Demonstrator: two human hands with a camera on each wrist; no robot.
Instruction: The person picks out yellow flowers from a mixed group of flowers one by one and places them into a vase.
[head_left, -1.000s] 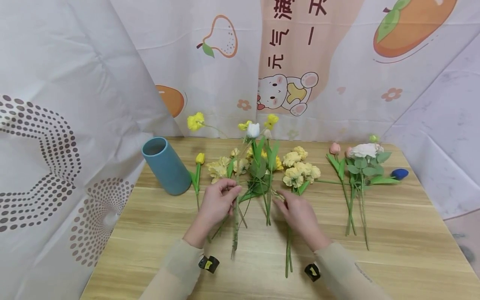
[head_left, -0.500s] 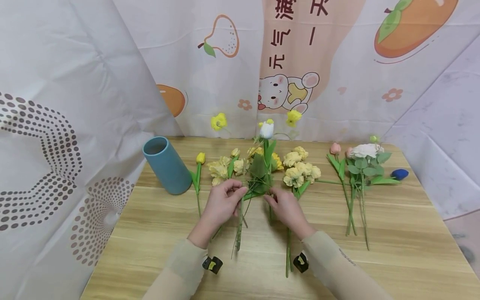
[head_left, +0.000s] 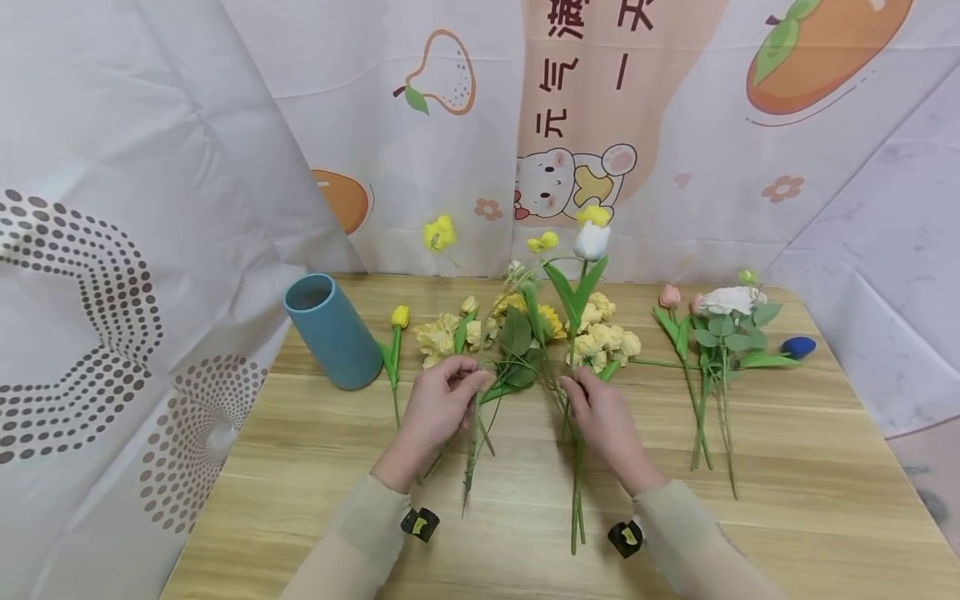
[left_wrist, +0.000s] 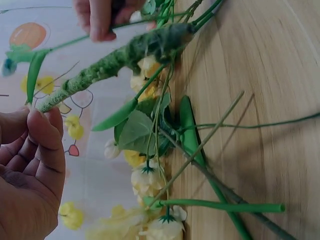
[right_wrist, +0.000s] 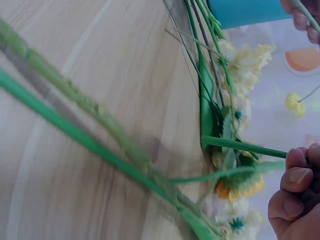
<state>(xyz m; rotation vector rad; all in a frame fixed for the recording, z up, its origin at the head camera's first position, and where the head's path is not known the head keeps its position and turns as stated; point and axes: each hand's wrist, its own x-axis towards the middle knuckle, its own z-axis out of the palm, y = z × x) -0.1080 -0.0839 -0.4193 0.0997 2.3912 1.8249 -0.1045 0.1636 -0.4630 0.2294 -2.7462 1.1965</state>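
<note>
My left hand point(head_left: 444, 396) pinches a thick, bumpy green stem point(left_wrist: 115, 62) between thumb and fingers, its lower end pointing down toward the table. With thumb and fingertips my right hand point(head_left: 602, 408) grips the thin green stem point(right_wrist: 245, 146) of a white tulip point(head_left: 592, 240), which stands upright with two long leaves. Thin stems with small yellow flowers point(head_left: 438, 233) rise at the back; where they join is hidden in the tangle. Between the hands lie dark green leaves point(head_left: 516, 333) and a yellow sunflower-like bloom point(head_left: 551, 322). Cream blossoms point(head_left: 438, 335) lie beyond my left hand.
A tapered blue vase point(head_left: 333, 333) stands at the left, near a yellow tulip point(head_left: 401, 317). On the right lie pink tulips point(head_left: 670, 296), a white rose-like flower point(head_left: 731, 301) and a blue tulip point(head_left: 798, 347). A printed curtain point(head_left: 450, 167) hangs behind the wooden table point(head_left: 315, 500).
My right hand moved in left to the stems, then back right with the white tulip, which now stands farther right. The left hand shifted slightly right and back, still holding its stem.
</note>
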